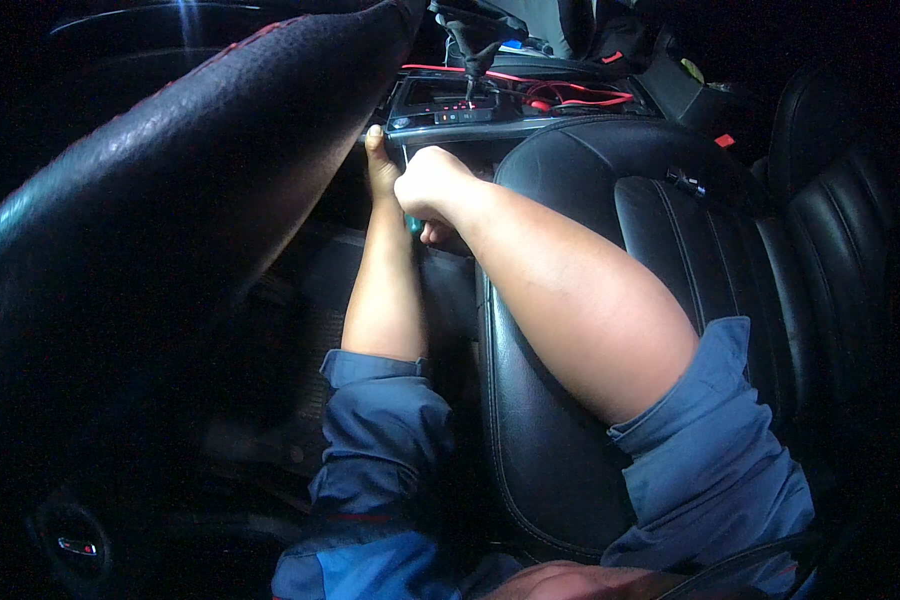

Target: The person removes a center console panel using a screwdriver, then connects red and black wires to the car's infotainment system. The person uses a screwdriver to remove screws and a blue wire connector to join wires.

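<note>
My right hand (433, 187) is a closed fist by the side of the centre console, wrapped round a screwdriver with a green handle (413, 225). A thin, light line that looks like its shaft shows above the fist, toward the console; the tip is hidden. Close beside it on the left, my left hand (379, 170) rests against the console's side with its thumb stretched upward. Its other fingers are mostly hidden. Just beyond both hands lies the centre console (440, 130), with the gear lever (473, 60) standing on it.
A dark steering wheel rim (200, 130) with red stitching crosses the upper left. Black leather seats (560, 300) fill the right side. A red cable (590, 95) loops over the console. Small dark object (686, 183) lies on the near seat. The footwell is in deep shadow.
</note>
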A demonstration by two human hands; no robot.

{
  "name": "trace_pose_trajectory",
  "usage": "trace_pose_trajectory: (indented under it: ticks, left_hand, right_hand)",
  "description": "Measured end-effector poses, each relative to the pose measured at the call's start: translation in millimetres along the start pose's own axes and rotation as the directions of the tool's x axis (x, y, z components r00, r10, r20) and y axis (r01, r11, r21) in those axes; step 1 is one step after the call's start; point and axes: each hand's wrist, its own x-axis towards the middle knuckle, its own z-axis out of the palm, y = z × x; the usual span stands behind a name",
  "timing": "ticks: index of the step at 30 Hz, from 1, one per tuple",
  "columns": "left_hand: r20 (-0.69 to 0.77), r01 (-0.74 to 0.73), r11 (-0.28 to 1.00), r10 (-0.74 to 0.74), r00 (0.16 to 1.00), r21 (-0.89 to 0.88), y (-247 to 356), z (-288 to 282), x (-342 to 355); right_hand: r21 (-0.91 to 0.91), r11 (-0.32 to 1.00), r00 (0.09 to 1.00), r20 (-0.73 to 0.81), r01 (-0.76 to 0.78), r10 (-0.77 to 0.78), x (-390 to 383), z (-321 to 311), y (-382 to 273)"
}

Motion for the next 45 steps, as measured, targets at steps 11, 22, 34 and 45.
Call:
trace_pose_trajectory:
  ticks: [11,22,34,45]
  left_hand:
    - [-0.012,0.010,0.997,-0.011,1.000,-0.080,3.8,6.5,-5.8]
    - [0.053,0.015,0.982,-0.005,0.999,-0.189,2.7,9.5,-9.7]
    - [-0.080,-0.103,0.993,0.098,0.992,-0.054,-7.5,0.3,1.5]
    - [-0.153,-0.071,0.997,0.064,0.986,-0.039,-6.4,-5.3,5.0]
  right_hand:
    - [-0.096,0.995,0.988,-0.145,0.032,-0.045,-11.1,-0.9,1.4]
    - [0.209,0.978,1.000,0.021,-0.013,0.009,3.3,-0.1,3.4]
    - [-0.060,0.995,0.988,-0.128,0.082,-0.089,-9.6,-2.2,6.7]
    - [0.161,0.987,0.999,0.026,0.028,-0.033,-5.2,-7.3,3.3]
